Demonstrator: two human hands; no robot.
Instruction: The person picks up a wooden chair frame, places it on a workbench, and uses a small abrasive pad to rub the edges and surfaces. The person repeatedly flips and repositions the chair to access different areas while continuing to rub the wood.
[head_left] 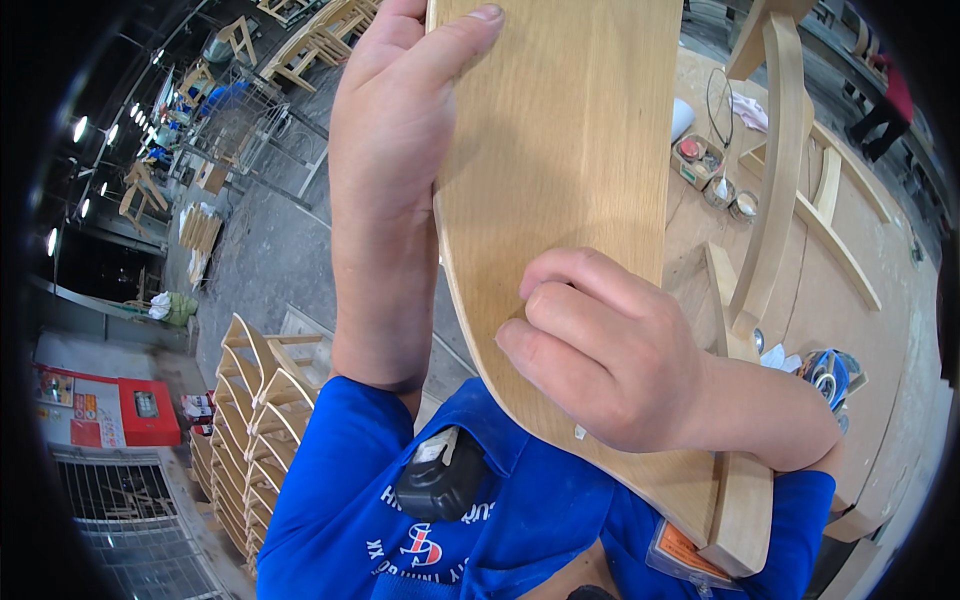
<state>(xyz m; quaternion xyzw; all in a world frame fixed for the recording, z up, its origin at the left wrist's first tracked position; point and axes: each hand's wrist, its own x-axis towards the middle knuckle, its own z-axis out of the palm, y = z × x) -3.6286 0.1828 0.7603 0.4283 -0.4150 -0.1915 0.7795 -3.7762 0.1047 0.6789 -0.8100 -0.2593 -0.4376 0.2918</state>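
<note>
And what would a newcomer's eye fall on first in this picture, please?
First, the broad pale wooden panel filling the centre, with the left hand at its left edge and the right hand curled against its face. Then the bright blue shirt below it, and the stacked curved wooden pieces and red box at lower left.
</note>
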